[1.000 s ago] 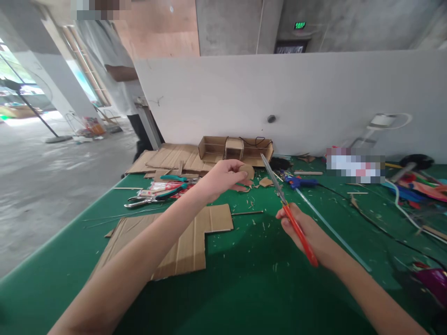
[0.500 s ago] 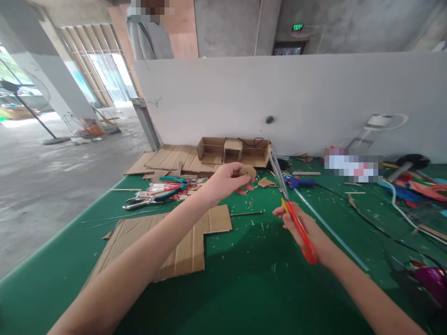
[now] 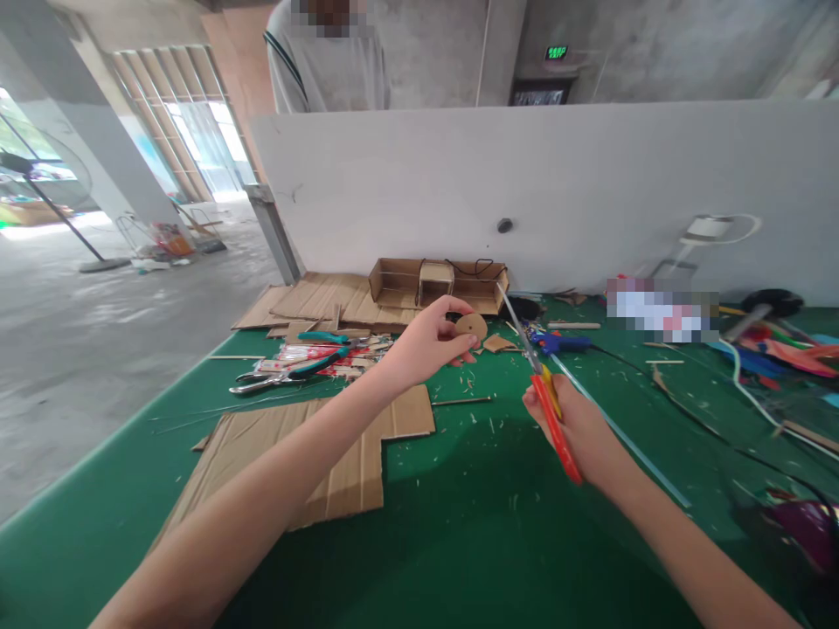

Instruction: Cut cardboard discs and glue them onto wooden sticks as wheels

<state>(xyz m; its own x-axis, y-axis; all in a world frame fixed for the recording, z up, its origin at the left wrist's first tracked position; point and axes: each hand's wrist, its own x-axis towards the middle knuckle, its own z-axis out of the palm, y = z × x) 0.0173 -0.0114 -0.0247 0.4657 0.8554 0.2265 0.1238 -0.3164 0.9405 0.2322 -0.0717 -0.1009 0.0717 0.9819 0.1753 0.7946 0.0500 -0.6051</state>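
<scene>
Between the thumb and fingers of my left hand (image 3: 436, 342) is a small round cardboard disc (image 3: 470, 328) with a dark hole at its centre. My right hand (image 3: 577, 424) grips red-and-yellow-handled scissors (image 3: 554, 419), their long blades pointing up and away, to the right of the disc and apart from it. The blades look nearly together. Behind the hands stands an open cardboard box (image 3: 397, 284) with a small square compartment (image 3: 436, 281) in its middle. Under my left forearm lies a large cut cardboard sheet (image 3: 347, 480).
Teal-handled pliers (image 3: 321, 362) lie left among sticks. A blue glue gun (image 3: 567, 342) with its cable lies right, near a long clear strip (image 3: 635, 445). A white partition (image 3: 393, 192) edges the green table (image 3: 459, 542); behind it stands a person (image 3: 328, 74).
The scissors have turned in my right hand, and their blades have closed together. The disc now faces me more fully. The person behind the partition has moved right.
</scene>
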